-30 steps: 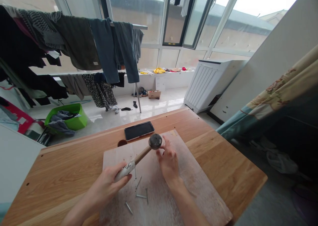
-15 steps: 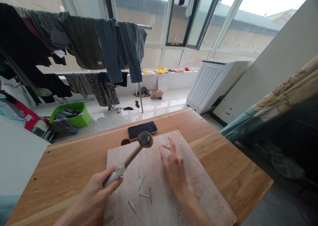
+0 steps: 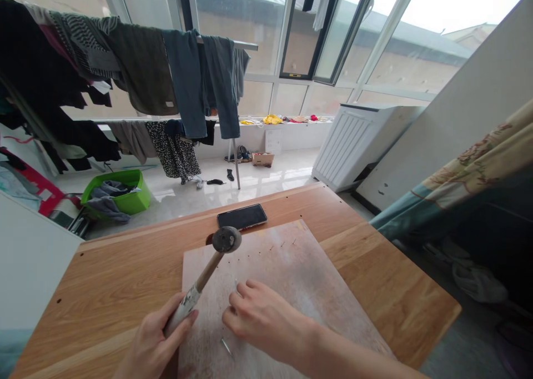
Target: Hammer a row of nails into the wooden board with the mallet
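My left hand point(image 3: 156, 343) is wrapped round the pale wooden handle of a hammer point(image 3: 207, 270), whose dark round head hangs over the far left corner of a whitish board point(image 3: 291, 268). My right hand point(image 3: 260, 318) lies low on the board's near middle, fingers curled down over the spot where loose nails lie. One nail point(image 3: 226, 346) shows just under that hand. What the fingers pinch, if anything, is hidden. Several small nails stand driven into the board near its far edge point(image 3: 283, 244).
The board rests on a wooden table point(image 3: 104, 279). A black phone point(image 3: 242, 217) lies at the table's far edge, with a round hole in the table beside it. Beyond are a clothes rack with hanging garments point(image 3: 137, 73), a green basket point(image 3: 119, 193) and a white cabinet point(image 3: 353, 140).
My right hand has drawn back from the board's far part to the loose nails near me. The hammer has swung left and lower with my left hand.
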`<action>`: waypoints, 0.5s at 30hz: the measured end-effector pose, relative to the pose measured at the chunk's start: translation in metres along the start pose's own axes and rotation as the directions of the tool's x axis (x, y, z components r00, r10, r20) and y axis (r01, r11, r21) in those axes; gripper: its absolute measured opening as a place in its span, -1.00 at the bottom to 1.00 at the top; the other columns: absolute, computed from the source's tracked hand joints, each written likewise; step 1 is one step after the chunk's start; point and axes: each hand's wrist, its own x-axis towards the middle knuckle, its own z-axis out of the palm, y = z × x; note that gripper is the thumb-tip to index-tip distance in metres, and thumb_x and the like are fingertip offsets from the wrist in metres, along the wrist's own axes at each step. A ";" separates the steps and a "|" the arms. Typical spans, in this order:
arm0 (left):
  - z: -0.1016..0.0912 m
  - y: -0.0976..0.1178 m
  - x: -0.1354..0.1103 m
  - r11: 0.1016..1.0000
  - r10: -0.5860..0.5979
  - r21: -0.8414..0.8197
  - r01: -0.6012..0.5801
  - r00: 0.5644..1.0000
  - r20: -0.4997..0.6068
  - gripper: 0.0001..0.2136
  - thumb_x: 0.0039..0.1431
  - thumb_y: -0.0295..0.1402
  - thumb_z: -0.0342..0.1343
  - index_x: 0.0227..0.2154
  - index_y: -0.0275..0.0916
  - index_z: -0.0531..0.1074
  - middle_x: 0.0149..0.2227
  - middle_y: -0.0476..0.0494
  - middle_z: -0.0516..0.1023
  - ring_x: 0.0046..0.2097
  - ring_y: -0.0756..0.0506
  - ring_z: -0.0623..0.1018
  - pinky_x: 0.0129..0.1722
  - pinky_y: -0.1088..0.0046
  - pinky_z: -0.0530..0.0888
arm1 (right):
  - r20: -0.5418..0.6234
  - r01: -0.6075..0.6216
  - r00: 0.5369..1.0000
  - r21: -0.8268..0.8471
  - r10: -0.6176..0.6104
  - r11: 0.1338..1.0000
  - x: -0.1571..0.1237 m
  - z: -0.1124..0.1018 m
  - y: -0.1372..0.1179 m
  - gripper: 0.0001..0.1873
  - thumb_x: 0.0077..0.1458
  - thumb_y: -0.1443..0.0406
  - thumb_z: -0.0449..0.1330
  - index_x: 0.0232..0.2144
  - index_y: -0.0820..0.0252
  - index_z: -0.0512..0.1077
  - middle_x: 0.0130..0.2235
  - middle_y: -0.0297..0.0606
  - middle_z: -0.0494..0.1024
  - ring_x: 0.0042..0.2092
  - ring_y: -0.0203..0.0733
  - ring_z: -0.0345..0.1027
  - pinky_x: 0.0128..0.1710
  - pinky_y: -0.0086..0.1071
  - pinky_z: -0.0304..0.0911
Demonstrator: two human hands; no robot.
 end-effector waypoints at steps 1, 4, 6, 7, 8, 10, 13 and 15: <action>0.001 -0.001 -0.001 1.000 0.011 0.004 -0.011 1.000 -0.006 -0.58 0.17 0.12 0.08 -0.38 -0.16 0.52 -0.45 -0.05 0.54 -0.34 -0.17 0.54 -0.31 0.50 0.49 | 0.007 0.007 1.000 0.006 -0.007 1.000 0.001 0.002 0.002 -0.90 0.17 0.43 0.28 -0.39 0.20 0.46 -0.40 -0.27 0.54 -0.35 -0.13 0.37 -0.33 -0.28 0.29; 0.001 -0.002 -0.002 0.999 0.048 0.000 -0.048 0.999 -0.013 -0.60 0.19 0.09 0.09 -0.38 -0.17 0.53 -0.47 -0.01 0.55 -0.41 -0.12 0.55 -0.39 0.55 0.48 | -0.078 -0.062 0.994 0.227 0.082 0.972 0.000 0.013 0.013 -0.88 0.08 0.44 0.31 -0.40 0.16 0.46 -0.40 -0.30 0.55 -0.33 -0.16 0.40 -0.29 -0.32 0.30; 0.000 -0.003 -0.002 0.997 0.075 -0.008 -0.076 0.997 -0.024 -0.61 0.20 0.07 0.09 -0.37 -0.18 0.54 -0.50 0.02 0.55 -0.46 -0.08 0.55 -0.43 0.59 0.47 | -0.164 -0.198 0.938 0.469 0.305 0.861 -0.004 0.024 0.023 -0.83 -0.01 0.48 0.30 -0.40 0.12 0.47 -0.38 -0.36 0.55 -0.32 -0.22 0.44 -0.27 -0.40 0.33; 0.000 -0.004 -0.001 0.996 0.088 -0.009 -0.088 0.996 -0.032 -0.62 0.21 0.06 0.10 -0.36 -0.18 0.55 -0.50 0.03 0.56 -0.46 -0.07 0.55 -0.44 0.61 0.47 | -0.183 -0.273 0.881 0.559 0.437 0.783 -0.006 0.030 0.028 -0.80 -0.02 0.51 0.26 -0.39 0.12 0.46 -0.36 -0.37 0.55 -0.33 -0.25 0.45 -0.28 -0.45 0.33; -0.001 -0.004 -0.001 0.995 0.099 -0.006 -0.099 0.994 -0.039 -0.63 0.21 0.04 0.10 -0.34 -0.18 0.56 -0.49 0.03 0.57 -0.46 -0.07 0.56 -0.44 0.62 0.48 | -0.191 -0.346 0.807 0.613 0.559 0.710 -0.007 0.036 0.033 -0.79 -0.01 0.53 0.21 -0.37 0.13 0.46 -0.35 -0.37 0.54 -0.34 -0.28 0.45 -0.31 -0.48 0.34; -0.002 -0.006 0.001 0.993 0.118 0.005 -0.118 0.991 -0.060 -0.65 0.22 0.02 0.11 -0.32 -0.18 0.57 -0.48 0.04 0.58 -0.44 -0.07 0.58 -0.41 0.64 0.49 | -0.206 -0.465 0.661 0.641 0.721 0.610 -0.009 0.048 0.040 -0.77 0.08 0.54 0.09 -0.33 0.17 0.45 -0.33 -0.32 0.53 -0.39 -0.30 0.45 -0.37 -0.49 0.34; -0.003 -0.009 0.002 0.989 0.144 0.026 -0.142 0.986 -0.079 -0.66 0.21 0.00 0.12 -0.34 -0.17 0.57 -0.52 0.05 0.56 -0.47 -0.06 0.58 -0.41 0.65 0.51 | -0.222 -0.546 0.488 0.677 0.844 0.494 -0.008 0.061 0.044 -0.79 0.18 0.48 0.05 -0.31 0.20 0.46 -0.34 -0.28 0.53 -0.43 -0.28 0.45 -0.39 -0.45 0.34; -0.002 -0.009 0.002 0.988 0.151 0.036 -0.148 0.984 -0.090 -0.66 0.20 0.01 0.13 -0.35 -0.17 0.58 -0.54 0.05 0.54 -0.50 -0.05 0.56 -0.43 0.65 0.50 | -0.230 -0.561 0.433 0.688 0.872 0.460 -0.006 0.067 0.044 -0.80 0.19 0.44 0.06 -0.29 0.19 0.49 -0.32 -0.27 0.53 -0.42 -0.26 0.45 -0.35 -0.42 0.34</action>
